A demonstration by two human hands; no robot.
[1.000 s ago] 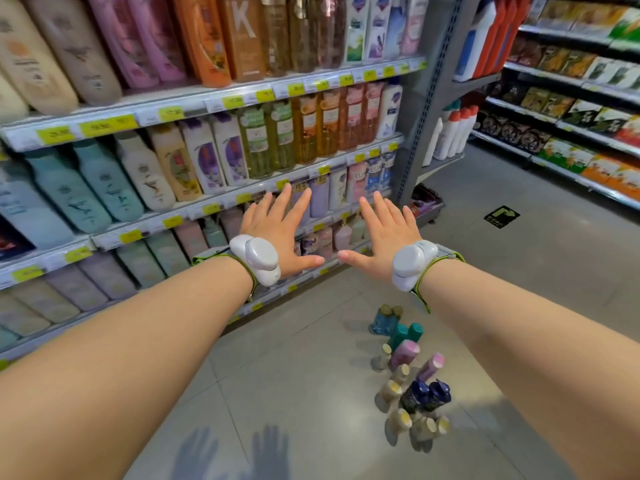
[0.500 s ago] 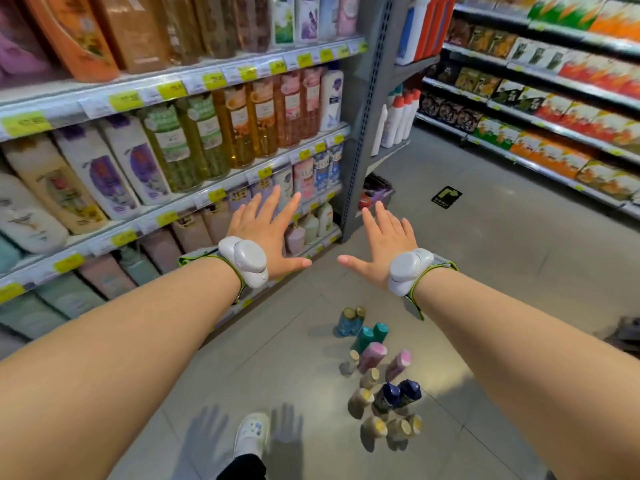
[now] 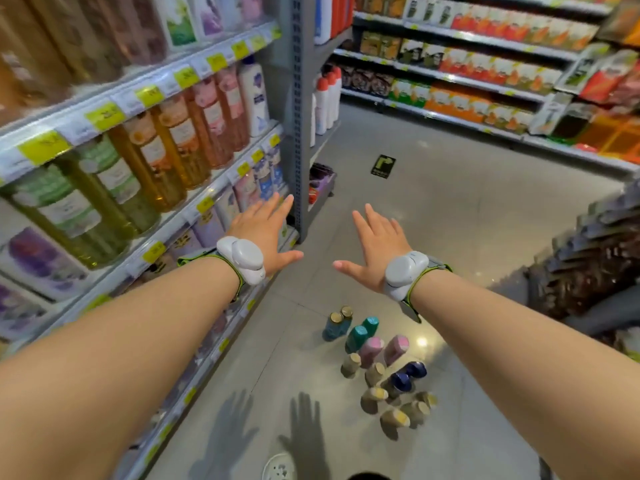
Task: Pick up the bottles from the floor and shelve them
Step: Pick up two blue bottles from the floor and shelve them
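Several small bottles (image 3: 379, 365) stand clustered on the grey floor: teal, pink, dark blue and tan ones with gold caps. My left hand (image 3: 268, 230) is stretched out flat, fingers spread, in front of the lower shelves (image 3: 207, 202) on the left. My right hand (image 3: 375, 245) is also flat with fingers apart, over the aisle floor. Both hands hold nothing and hover well above the bottles, which sit below and between my forearms. White devices are strapped to both wrists.
Shelving on the left carries large shampoo and soap bottles with yellow price tags. A grey upright post (image 3: 299, 116) ends that unit. Across the aisle runs a shelf of boxed goods (image 3: 485, 64). A dark rack (image 3: 595, 258) stands at right. My shoe (image 3: 278, 467) shows at the bottom.
The view has swung to the right along the aisle, so the shelves slid left and the bottles sit more central. Both hands stay spread and empty.
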